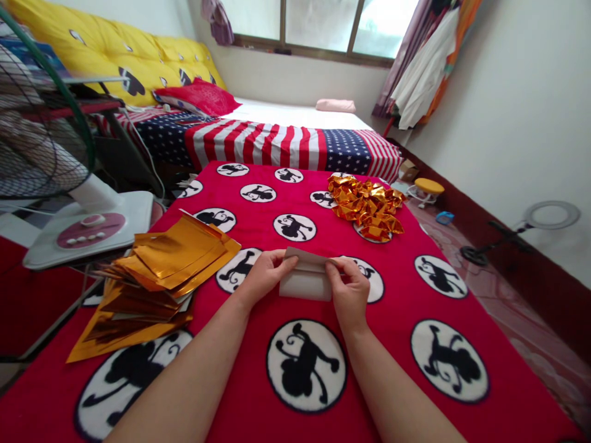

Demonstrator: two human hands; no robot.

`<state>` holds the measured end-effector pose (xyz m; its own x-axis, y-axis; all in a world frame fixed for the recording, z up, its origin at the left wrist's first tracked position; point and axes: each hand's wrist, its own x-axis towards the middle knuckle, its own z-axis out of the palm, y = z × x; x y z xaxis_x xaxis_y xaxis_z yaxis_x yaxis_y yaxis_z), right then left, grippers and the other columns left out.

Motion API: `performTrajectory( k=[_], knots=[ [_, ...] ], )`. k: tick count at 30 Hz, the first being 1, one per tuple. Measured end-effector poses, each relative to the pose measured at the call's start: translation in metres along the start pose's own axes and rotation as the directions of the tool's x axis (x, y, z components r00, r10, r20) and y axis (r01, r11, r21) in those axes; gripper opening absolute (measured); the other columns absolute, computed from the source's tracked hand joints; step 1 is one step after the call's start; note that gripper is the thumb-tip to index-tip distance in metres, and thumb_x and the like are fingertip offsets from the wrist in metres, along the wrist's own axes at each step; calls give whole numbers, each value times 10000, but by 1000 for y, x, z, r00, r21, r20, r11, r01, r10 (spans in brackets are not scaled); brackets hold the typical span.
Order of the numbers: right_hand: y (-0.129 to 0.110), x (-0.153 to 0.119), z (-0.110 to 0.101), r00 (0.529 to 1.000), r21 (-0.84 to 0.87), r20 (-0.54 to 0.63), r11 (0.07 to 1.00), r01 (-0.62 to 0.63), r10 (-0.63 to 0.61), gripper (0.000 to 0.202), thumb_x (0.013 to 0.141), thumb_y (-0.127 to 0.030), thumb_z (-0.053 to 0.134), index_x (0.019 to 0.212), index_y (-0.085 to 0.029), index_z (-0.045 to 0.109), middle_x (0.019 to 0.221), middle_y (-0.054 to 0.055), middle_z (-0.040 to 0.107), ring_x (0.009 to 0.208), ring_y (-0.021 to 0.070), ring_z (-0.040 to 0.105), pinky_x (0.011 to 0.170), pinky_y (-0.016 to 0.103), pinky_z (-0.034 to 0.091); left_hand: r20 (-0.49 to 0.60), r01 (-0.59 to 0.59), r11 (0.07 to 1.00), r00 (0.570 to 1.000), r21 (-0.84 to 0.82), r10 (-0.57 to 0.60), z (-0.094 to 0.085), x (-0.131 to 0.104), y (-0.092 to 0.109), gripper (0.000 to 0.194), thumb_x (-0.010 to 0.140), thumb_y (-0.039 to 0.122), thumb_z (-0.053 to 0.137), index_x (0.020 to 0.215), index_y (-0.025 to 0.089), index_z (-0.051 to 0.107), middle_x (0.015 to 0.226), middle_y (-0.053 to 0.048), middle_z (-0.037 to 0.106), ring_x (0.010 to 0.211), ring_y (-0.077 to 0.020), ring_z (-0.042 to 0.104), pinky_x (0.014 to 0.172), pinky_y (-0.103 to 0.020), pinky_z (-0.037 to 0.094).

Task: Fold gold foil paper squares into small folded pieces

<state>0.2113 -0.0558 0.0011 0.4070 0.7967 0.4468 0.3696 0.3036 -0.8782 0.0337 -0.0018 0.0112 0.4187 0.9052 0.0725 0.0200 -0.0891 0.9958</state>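
A small pale grey-white sheet of paper (305, 287) is held between both hands above the red patterned cloth, its upper part folded over. My left hand (269, 274) pinches its left side, thumb on top. My right hand (349, 288) grips the right side with the thumb near the fold. To the left lies a loose, uneven stack of gold foil sheets (170, 255). Beyond my right hand, a heap of folded shiny gold pieces (367, 203) rests on the cloth.
The red cloth (388, 375) with monkey circles covers the table. A white fan (111, 203) stands at the left edge. Behind is a bed with a striped, starred cover (272, 143). A yellow stool (429, 186) and a ring-shaped stand (551, 215) are on the right.
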Motion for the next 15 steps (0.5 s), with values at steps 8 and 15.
performTrajectory(
  k=[8, 15],
  knots=[
    [6, 2, 4, 978, 272, 0, 941, -201, 209, 332, 778, -313, 689, 1076, -200, 600, 838, 20, 667, 703, 147, 641, 634, 260, 503, -56, -24, 993, 998, -112, 17, 5, 1, -7, 320, 774, 342, 693, 1023, 171, 586, 929, -62, 740, 841, -206, 698, 715, -274, 527],
    [12, 3, -1, 986, 222, 138, 968, -118, 89, 133, 828, -238, 591, 773, -212, 710, 1135, 61, 637, 1010, 213, 623, 793, 321, 512, -177, 42, 982, 981, -186, -76, 4, 4, -11, 444, 736, 384, 704, 1019, 249, 390, 800, 10, 722, 654, -190, 695, 539, -245, 494]
  ],
)
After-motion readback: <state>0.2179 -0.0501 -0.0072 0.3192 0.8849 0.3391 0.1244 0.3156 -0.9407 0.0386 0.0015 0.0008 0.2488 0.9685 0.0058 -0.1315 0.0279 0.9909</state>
